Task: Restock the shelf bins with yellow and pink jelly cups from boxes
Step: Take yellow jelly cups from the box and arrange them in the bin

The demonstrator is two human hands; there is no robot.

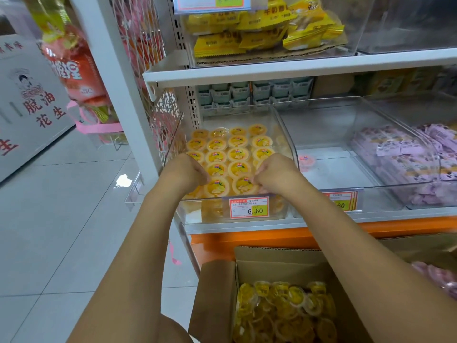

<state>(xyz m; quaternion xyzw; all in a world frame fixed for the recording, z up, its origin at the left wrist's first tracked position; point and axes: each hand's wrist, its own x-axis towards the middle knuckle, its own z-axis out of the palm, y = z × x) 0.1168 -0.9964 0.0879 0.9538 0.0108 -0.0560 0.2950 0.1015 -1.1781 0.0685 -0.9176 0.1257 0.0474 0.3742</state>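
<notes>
Yellow jelly cups point(237, 154) stand in neat rows in a clear shelf bin point(284, 134). Both my hands are inside its front part. My left hand point(185, 172) has its fingers curled down over a cup at the front left, mostly hiding it. At the front right, my right hand point(274, 174) curls over another cup in the same way. Below, an open cardboard box point(215, 293) holds several loose yellow jelly cups point(279, 308). A single pink jelly cup point(306, 160) lies in the neighbouring clear bin point(346, 144). More pink cups point(437, 276) show at the right edge.
A price tag point(249, 207) hangs on the bin's front. Purple packets point(408, 164) fill the bins to the right. The white shelf point(272, 70) above carries yellow packets point(259, 33). An orange base point(272, 236) runs under the bins. Tiled floor point(61, 219) lies to the left.
</notes>
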